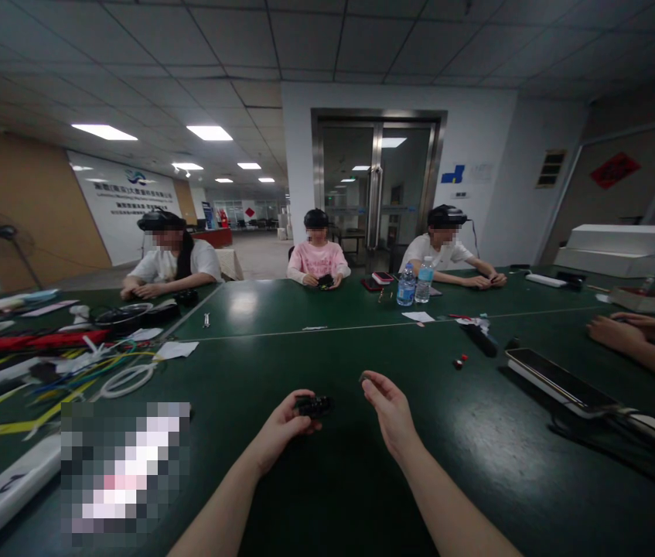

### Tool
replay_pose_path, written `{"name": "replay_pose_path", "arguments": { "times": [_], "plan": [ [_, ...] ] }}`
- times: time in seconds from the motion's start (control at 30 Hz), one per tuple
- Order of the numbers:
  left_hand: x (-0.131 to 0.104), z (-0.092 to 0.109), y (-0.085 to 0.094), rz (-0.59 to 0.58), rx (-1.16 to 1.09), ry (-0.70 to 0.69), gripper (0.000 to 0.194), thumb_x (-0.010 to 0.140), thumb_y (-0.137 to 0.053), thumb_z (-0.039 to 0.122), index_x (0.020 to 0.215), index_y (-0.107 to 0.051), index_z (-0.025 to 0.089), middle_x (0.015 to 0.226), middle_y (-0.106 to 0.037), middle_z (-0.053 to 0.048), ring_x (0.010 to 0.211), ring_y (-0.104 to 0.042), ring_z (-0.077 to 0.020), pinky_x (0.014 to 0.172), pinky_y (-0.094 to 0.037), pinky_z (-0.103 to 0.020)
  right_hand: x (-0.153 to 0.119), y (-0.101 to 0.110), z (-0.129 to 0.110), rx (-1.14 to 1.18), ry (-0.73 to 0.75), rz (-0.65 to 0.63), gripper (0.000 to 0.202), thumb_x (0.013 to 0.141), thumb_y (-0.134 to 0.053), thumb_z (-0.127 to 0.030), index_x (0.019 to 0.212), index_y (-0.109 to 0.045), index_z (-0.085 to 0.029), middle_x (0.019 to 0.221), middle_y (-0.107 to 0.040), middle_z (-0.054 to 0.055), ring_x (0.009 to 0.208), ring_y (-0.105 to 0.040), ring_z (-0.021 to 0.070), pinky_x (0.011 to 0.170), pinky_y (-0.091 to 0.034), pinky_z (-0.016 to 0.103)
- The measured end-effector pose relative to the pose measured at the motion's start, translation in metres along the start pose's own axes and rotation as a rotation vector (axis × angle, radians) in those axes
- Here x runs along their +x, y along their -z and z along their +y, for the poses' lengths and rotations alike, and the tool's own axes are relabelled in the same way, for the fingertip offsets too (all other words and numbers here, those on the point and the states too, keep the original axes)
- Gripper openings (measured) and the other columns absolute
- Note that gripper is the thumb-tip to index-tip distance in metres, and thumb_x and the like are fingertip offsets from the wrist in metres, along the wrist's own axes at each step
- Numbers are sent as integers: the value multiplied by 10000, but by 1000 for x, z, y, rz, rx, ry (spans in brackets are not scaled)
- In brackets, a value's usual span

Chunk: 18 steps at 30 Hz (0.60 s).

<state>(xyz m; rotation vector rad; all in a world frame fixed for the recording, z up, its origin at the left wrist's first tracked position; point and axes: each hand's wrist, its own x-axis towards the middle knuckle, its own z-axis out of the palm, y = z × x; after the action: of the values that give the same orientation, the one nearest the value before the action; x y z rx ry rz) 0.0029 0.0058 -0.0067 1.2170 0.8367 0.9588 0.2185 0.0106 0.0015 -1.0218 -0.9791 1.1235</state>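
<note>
A small black object (316,405) with a ridged, dark surface is held by my left hand (288,425), thumb in front and fingers behind, just above the green table (350,495). To its right, my right hand (390,410) is raised a little, thumb and index finger pinched together at a tiny dark item (363,378) too small to make out. The two hands are apart, and the black object does not touch my right hand.
Left: cables, a coiled white cord (127,381), a white power strip (11,495). Right: a phone (559,381), a black tool (479,339), another person's hands (622,334). Across the table three people sit near two water bottles (406,286). Paper (176,350) lies left of centre.
</note>
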Motion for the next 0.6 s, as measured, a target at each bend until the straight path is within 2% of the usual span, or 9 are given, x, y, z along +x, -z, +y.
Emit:
{"name": "replay_pose_path", "arguments": {
  "times": [0.37, 0.6],
  "plan": [
    [0, 1, 2, -33, 13, -2, 421, 725, -578, 184, 1120, -437, 227, 1002, -611, -60, 876, -605, -199, 760, -421, -317, -3, -2, -1, -57, -22, -56, 338, 662, -663, -355, 969, -613, -225, 1006, -632, 37, 1004, -549, 215, 901, -406, 384],
    [0, 2, -1, -20, 2, 0, 399, 712, -625, 288, 1078, -477, 232, 1013, -604, -56, 850, -604, -194, 743, -417, -307, -8, -14, 2, -159, 13, -200, 345, 661, -650, -410, 940, -622, -208, 939, -651, 42, 929, -579, 213, 852, -432, 371]
  ]
}}
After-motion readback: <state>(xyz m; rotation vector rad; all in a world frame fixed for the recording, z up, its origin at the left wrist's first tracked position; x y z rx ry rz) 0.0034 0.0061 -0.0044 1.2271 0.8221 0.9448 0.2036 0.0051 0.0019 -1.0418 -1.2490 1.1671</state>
